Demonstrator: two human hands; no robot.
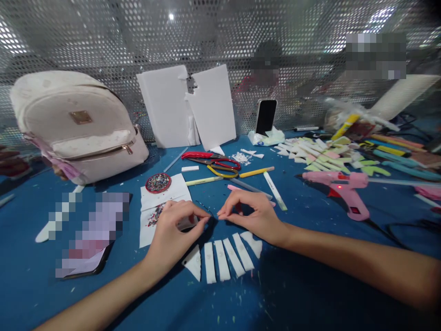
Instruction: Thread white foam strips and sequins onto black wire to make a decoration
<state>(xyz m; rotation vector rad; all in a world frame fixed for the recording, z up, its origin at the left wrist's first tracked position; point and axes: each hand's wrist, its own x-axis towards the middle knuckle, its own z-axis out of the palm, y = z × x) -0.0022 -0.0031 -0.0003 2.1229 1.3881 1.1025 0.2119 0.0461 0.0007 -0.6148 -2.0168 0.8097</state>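
Observation:
My left hand (174, 234) and my right hand (253, 214) meet fingertip to fingertip over the blue table (303, 285). Both are pinched. Between them runs a thin dark wire or needle (206, 209), too fine to name for sure. Just below the hands lies a fan of several white foam strips (223, 257). Left of my left hand sits a white paper sheet (155, 207) with loose beads, and a round red dish of beads (158, 182) stands on it.
A pink glue gun (344, 188) lies at the right with its cord. Red scissors (210, 158), yellow pliers and sticks lie behind the hands. White foam boards (188, 108), a propped phone (266, 117), a beige backpack (76, 124), coloured foam pieces (330, 156) ring the back. Another phone (87, 259) lies at the left.

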